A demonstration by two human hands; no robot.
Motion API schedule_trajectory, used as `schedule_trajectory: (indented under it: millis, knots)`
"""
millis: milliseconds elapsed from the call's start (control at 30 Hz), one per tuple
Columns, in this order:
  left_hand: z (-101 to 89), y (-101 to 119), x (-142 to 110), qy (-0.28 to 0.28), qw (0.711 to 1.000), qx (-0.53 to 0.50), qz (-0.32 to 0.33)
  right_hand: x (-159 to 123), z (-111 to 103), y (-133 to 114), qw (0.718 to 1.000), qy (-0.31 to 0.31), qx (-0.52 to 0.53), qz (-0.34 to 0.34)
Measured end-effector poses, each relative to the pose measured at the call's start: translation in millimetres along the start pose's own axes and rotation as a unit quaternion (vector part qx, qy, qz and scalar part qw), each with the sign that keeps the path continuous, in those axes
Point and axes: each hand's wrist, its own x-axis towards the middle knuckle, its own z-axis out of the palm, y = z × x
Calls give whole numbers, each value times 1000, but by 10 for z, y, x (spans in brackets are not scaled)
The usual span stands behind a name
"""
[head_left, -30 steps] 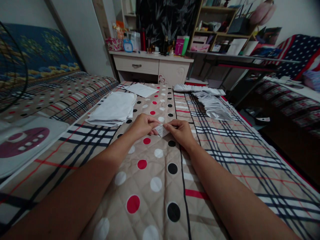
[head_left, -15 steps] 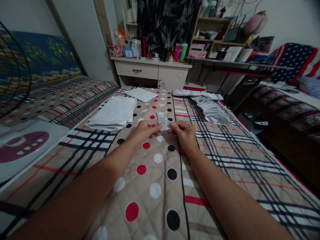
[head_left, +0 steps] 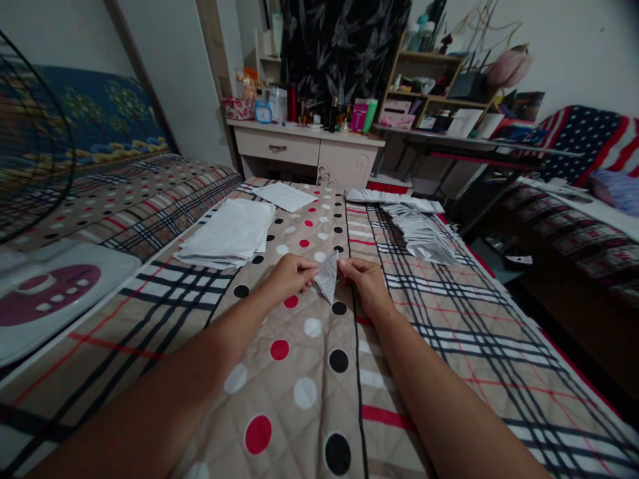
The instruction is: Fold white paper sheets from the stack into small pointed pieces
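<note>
Between my hands, over the spotted strip of the bedspread, is a small folded paper triangle [head_left: 328, 276] with faint print on it. My left hand [head_left: 293, 274] pinches its left corner between thumb and fingers. At the upper right edge my right hand [head_left: 363, 276] closes thumb and finger on the paper. A stack of white paper sheets [head_left: 224, 229] lies beyond my left hand, with a few more white sheets [head_left: 285, 196] behind it. Past my right hand rests a fanned row of folded papers [head_left: 422, 233], and a long row of them [head_left: 392, 197] lies behind that.
The patterned bedspread [head_left: 309, 359] covers the surface under my arms. At the left stand a fan cage [head_left: 37, 146] and its white base [head_left: 54, 293]. A white dresser [head_left: 279, 146] with bottles on top stands at the far end, shelves [head_left: 424, 80] to its right.
The paper triangle has turned, so one point now faces down toward me. Both hands have shifted slightly nearer, and the head view has tilted up a little.
</note>
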Motion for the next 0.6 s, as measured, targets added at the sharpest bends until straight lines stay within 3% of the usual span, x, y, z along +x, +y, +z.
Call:
schedule_trajectory:
  millis: [367,600]
  knots:
    - [-42,-133,52,-40,993,95,58,-18,0,-28,1000,11,-4,23]
    - [-12,-104,47,-13,989,125,78,-40,40,-61,994,63,-87,-37]
